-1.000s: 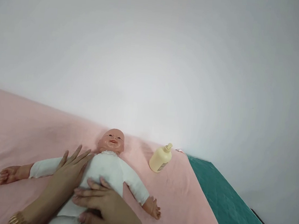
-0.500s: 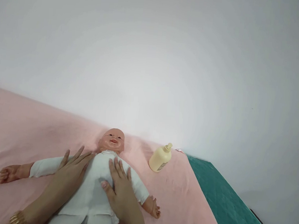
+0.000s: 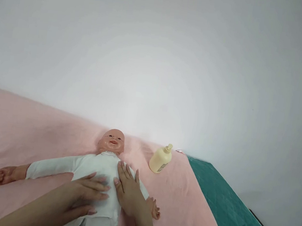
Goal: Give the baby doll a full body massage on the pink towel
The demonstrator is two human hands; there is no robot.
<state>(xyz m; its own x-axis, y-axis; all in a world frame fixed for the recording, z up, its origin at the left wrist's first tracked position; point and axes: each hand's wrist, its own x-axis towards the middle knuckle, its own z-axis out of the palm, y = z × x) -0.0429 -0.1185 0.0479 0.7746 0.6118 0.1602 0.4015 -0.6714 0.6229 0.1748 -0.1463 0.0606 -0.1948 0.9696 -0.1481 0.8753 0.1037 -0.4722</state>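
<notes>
A baby doll (image 3: 109, 166) in white clothes lies on its back on a pink cloth (image 3: 185, 199), arms spread and head toward the wall. Over the doll's belly, on the left side, is my left hand (image 3: 84, 194), fingers extended and pointing right. My right hand (image 3: 130, 193) lies on the right side of the doll's chest with its fingers spread. Neither hand grips anything. Right of the doll's head stands a pale yellow pump bottle (image 3: 160, 160), touched by neither hand.
A plain pale wall (image 3: 156, 63) rises behind the pink cloth. Along the right, a green surface (image 3: 228, 200) extends past the cloth's edge. A small white tag (image 3: 179, 151) lies at the cloth's back right corner.
My left hand has moved from the doll's shoulder area down and right to its belly, now pointing sideways. My right hand has shifted slightly right on the chest.
</notes>
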